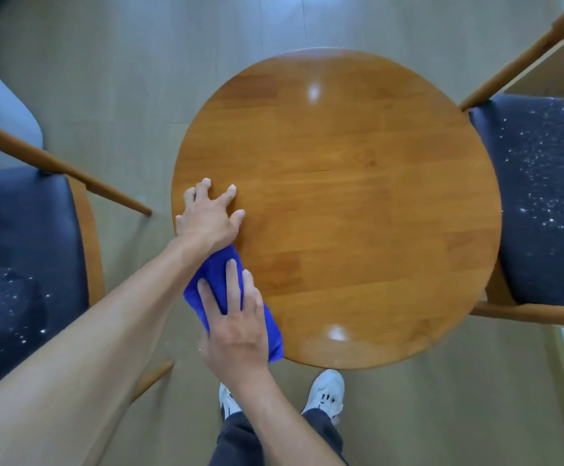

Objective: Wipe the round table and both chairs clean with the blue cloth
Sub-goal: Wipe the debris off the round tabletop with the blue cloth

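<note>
The round wooden table [358,196] fills the middle of the head view. My left hand [208,216] rests flat on its left edge with the fingers spread. Just below it lies the folded blue cloth [215,274] on the table's near-left rim, and my right hand [237,317] presses down on it with straight fingers. A chair with a dark seat [22,257] stands at the left and a second chair [542,203] at the right. Both seats are speckled with white crumbs.
Each chair has wooden armrests [62,166] angling toward the table. My feet in white shoes [327,391] stand on the pale wood floor just below the table's near edge. A light grey upholstered shape [1,95] sits at the far left.
</note>
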{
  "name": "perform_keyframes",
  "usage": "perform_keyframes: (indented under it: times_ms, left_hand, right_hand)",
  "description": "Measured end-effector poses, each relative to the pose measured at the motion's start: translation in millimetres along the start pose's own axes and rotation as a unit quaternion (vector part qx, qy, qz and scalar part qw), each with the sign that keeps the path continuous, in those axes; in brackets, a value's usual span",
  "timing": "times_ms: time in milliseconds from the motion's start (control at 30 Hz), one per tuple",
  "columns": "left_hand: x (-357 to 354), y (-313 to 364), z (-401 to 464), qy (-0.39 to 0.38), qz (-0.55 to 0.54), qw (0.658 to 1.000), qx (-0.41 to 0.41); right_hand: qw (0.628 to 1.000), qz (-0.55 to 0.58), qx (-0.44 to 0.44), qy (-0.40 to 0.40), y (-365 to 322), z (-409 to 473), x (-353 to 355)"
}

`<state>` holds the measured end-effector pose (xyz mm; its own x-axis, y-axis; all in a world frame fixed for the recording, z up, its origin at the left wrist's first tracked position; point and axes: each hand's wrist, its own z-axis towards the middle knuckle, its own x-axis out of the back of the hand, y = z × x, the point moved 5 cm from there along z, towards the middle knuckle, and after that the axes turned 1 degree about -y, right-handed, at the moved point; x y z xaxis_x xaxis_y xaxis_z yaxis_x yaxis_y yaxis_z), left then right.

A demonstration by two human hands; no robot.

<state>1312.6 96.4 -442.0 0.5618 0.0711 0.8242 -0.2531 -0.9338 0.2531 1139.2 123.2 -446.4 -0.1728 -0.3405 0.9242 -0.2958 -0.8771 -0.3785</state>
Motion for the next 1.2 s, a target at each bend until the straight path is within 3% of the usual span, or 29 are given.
perform_keyframes:
  times_ms: [67,167,233,300,400,500,600,733,800,867,933,1000,1100,1133,1200]
  left_hand:
    - [-3.9,2.6,-4.4,-0.019,0.01,1.0,-0.008]
    - [-8.7,2.0,-7.8,-0.044,0.031,0.998,-0.006]
    - [-10.2,0.8,-7.8,-0.048,0.042,0.998,-0.003]
    - [-12.1,1.0,-7.8,-0.042,0.051,0.998,-0.009]
    - [-13.9,1.2,-7.3,-0.036,0.056,0.998,-0.016]
    - [-14.7,1.7,-6.7,-0.034,0.058,0.998,-0.016]
    - [-15.1,4.2,-5.6,-0.037,0.061,0.997,-0.016]
    - [-11.8,0.5,-4.0,-0.045,0.056,0.997,-0.012]
    - [-10.3,-1.8,-3.5,-0.051,0.057,0.997,-0.011]
    - [-10.6,-2.1,-3.3,-0.051,0.06,0.997,-0.013]
    - [-11.9,-2.3,-3.4,-0.05,0.06,0.997,-0.012]
    - [-13.2,-2.6,-3.2,-0.051,0.062,0.997,-0.013]
    - [-16.2,-2.9,-2.5,-0.061,0.067,0.996,-0.014]
    - [-17.2,-3.2,-2.0,-0.064,0.067,0.996,-0.013]
    - [-18.0,-2.7,-0.5,-0.07,0.07,0.995,-0.013]
  right_hand:
    - [0.998,0.01,0.068,-0.015,22.2,-20.4,8.6]
    - [0.998,0.003,0.055,-0.011,97.1,-59.1,40.5]
    - [1.0,-0.02,-0.018,0.012,162.6,-82.6,69.7]
    - [0.987,-0.044,-0.146,0.054,222.6,-94.7,98.0]
    - [0.919,-0.054,-0.362,0.147,276.3,-85.6,120.1]
    - [0.872,-0.061,-0.444,0.199,263.2,-50.4,116.8]
    - [0.914,-0.08,-0.351,0.188,182.4,-8.1,87.3]
    - [0.995,-0.039,-0.069,0.061,76.1,-6.0,36.6]
    - [0.999,-0.031,0.033,0.004,98.0,-35.6,40.0]
    - [0.998,-0.047,0.051,-0.01,155.0,-60.9,67.1]
    - [0.997,-0.071,-0.021,0.029,220.5,-65.1,101.6]
    - [0.978,-0.074,-0.18,0.073,276.3,-48.5,125.3]
    - [0.892,-0.044,-0.419,0.162,303.5,-1.2,127.9]
    - [0.87,-0.046,-0.458,0.177,293.1,17.9,120.9]
    - [0.88,-0.062,-0.436,0.176,248.7,56.0,99.3]
